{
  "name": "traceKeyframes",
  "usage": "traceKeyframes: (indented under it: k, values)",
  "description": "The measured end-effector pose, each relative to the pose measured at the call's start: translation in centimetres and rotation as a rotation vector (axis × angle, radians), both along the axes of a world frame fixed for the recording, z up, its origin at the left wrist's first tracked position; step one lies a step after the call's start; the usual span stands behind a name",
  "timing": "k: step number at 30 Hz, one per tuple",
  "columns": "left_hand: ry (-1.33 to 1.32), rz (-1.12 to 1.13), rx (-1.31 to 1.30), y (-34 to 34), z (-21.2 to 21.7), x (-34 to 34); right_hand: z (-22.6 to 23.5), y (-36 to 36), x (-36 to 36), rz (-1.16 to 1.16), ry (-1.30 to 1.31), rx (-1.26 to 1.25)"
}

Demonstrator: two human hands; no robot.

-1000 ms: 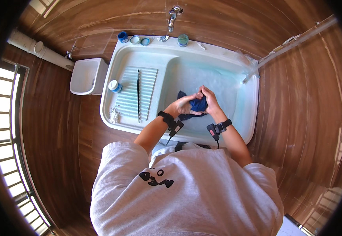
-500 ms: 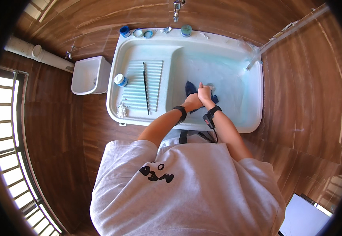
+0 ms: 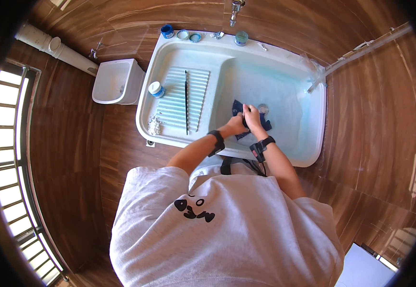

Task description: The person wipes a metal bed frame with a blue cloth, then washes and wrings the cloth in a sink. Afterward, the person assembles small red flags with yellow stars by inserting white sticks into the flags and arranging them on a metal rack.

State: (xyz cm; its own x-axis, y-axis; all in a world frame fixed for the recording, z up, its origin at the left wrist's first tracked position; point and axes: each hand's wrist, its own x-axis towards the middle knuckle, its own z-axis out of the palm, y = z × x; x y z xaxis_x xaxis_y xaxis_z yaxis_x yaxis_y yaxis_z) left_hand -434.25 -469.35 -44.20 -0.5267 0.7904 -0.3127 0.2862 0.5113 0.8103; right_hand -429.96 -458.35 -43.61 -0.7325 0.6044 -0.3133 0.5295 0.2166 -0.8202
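Across the ridges of the washboard (image 3: 172,103), 1 slim black stick (image 3: 186,103). Just left of the washboard, 1 blue jar with a white lid (image 3: 156,89); by the washboard's near left corner, a clump of white crumbs (image 3: 155,126). Beyond the washboard, 1 dark-blue jar (image 3: 167,31) and 2 round lids (image 3: 182,35); beyond and to its right, 1 green-tinted jar (image 3: 241,38) and 1 chrome faucet (image 3: 235,13). Well left of the washboard, 1 white basin (image 3: 110,79), 1 white pipe (image 3: 55,46) and, farther left, 1 barred window (image 3: 8,115).

From the person's head, the left of two fisheye cameras looks steeply down, the shirt (image 3: 236,234) close below, the left hand (image 3: 235,124) and right hand (image 3: 252,118) farther off over the sink (image 3: 284,91), brown wall (image 3: 284,21) curving above
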Motion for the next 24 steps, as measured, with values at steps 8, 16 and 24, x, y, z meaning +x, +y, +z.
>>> traceKeyframes:
  k: [8,16,24]
  values:
    - [-0.680,0.045,0.170,-5.4,7.7,-7.1,8.3,2.5,4.1,0.437,0.068,-0.308]
    - [0.012,0.055,0.215,-3.5,8.0,-6.6,12.2,-1.4,5.5,0.485,0.178,0.422]
    - [-0.390,0.028,0.497,-4.8,11.4,-6.2,10.5,-2.6,7.5,0.160,0.249,0.201]
